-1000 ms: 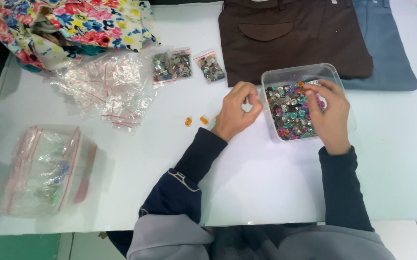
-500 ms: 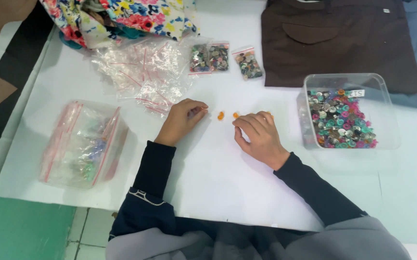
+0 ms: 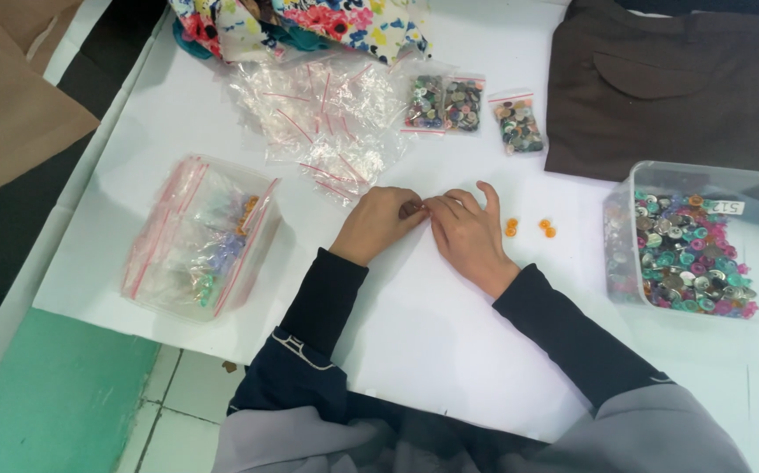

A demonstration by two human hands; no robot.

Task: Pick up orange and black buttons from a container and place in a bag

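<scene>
Small bag: a tiny clear zip bag with a red strip [image 3: 416, 208] sits pinched between the two hands at the middle of the white table [image 3: 449, 350]; it is mostly hidden by the fingertips, so its contents cannot be told.
Left hand: the left hand [image 3: 375, 223] comes in from 7 o'clock, thumb and forefinger closed on the bag's left end.
Right hand: the right hand [image 3: 471, 232] comes in from 5 o'clock, thumb and first fingers pressed together on the bag's right end, the other fingers spread and resting on the table.
Key relation: the bag's long axis runs from 9 to 3 o'clock between the two grips; both hands are touching it, neither nearer.
Orange buttons: three small round orange buttons [image 3: 511, 228] lie loose at 3 o'clock of the right hand, near it, hard and glossy.
Tub: a clear plastic tub [image 3: 703, 175] of mixed buttons, shiny and many-coloured, stands farther out at 3 o'clock.
Empty bags: a crinkled heap of clear zip bags [image 3: 327, 123] lies at 11 o'clock of the hands, thin and slippery-looking.
Filled bags: small filled bags of buttons [image 3: 445, 105] lie at 12 o'clock.
Large pouch: a soft clear pouch [image 3: 200, 236] lies at 9 o'clock.
Cloth: brown fabric [image 3: 660, 88] at 1 o'clock, flowered fabric [image 3: 309, 22] at 11 o'clock.
</scene>
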